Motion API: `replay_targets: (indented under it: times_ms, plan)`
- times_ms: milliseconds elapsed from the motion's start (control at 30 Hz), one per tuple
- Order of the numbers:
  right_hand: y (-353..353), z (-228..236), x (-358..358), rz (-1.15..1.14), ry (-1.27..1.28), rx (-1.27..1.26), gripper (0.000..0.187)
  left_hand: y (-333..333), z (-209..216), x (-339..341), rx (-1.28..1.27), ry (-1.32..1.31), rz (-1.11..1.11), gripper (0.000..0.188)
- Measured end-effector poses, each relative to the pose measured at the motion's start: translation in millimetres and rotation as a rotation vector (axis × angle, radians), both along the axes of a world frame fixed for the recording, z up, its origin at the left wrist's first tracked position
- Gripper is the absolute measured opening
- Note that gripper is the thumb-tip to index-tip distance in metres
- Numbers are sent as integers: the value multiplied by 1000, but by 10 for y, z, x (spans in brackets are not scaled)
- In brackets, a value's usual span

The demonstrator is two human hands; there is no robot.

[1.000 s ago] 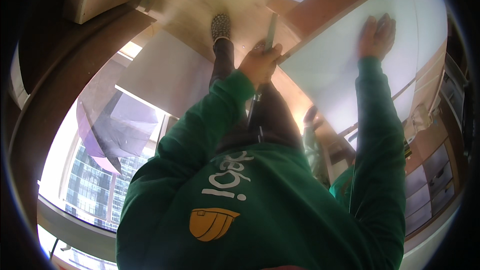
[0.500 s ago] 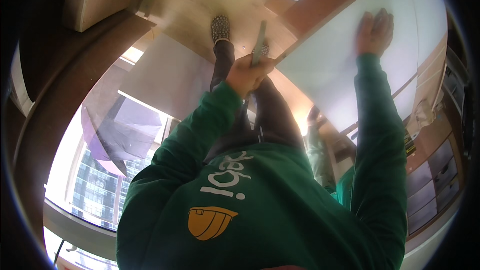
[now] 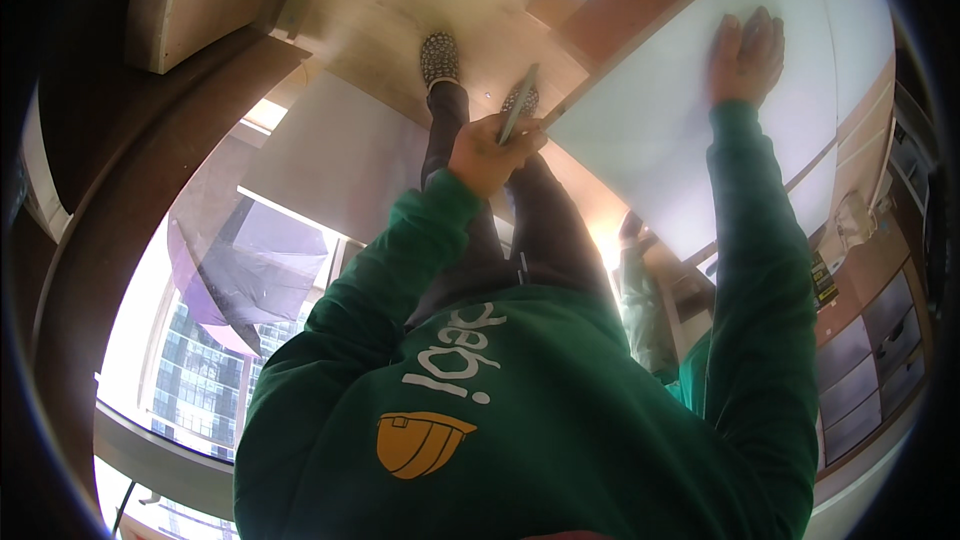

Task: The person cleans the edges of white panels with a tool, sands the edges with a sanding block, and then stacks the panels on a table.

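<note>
My left hand (image 3: 485, 158) is closed around a thin, flat grey-green thing (image 3: 519, 102). It shows nearly edge on, slanting up and to the right, so its kind is unclear. This hand hangs in front of my legs, above the wooden floor. On the right, my right hand (image 3: 750, 62) lies at a glossy white surface (image 3: 640, 125), fingers stretched out and slightly bent. Nothing shows in it. Whether its whole underside touches the surface cannot be seen.
A reddish-brown wooden edge (image 3: 640, 0) borders the white surface. Left of my legs stands a pale panel (image 3: 330, 155), with a purple sheet-like thing (image 3: 270, 260) by the window. A wooden box (image 3: 205, 5) is at upper left, a drawer unit (image 3: 865, 370) at right.
The flat thing in my left hand has tipped further to the right and dropped slightly, with the hand a little lower. My right hand has shifted only slightly, staying at the white surface.
</note>
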State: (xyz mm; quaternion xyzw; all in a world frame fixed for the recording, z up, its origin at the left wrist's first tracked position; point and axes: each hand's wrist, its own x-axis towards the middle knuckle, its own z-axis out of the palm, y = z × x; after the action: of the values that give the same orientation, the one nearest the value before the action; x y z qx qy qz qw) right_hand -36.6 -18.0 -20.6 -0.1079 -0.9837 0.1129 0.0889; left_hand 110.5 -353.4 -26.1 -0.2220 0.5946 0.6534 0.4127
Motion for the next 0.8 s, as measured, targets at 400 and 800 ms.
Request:
replay_targets:
  times_ms: [400, 800]
  plan:
    - [25, -28, -8, 2, -3, 12, 76, 10, -53, 18, 54, 40, 65, 22]
    - [54, -55, 18, -14, -26, 119, 71, -90, 36, -190, -219, 356, -383, 29]
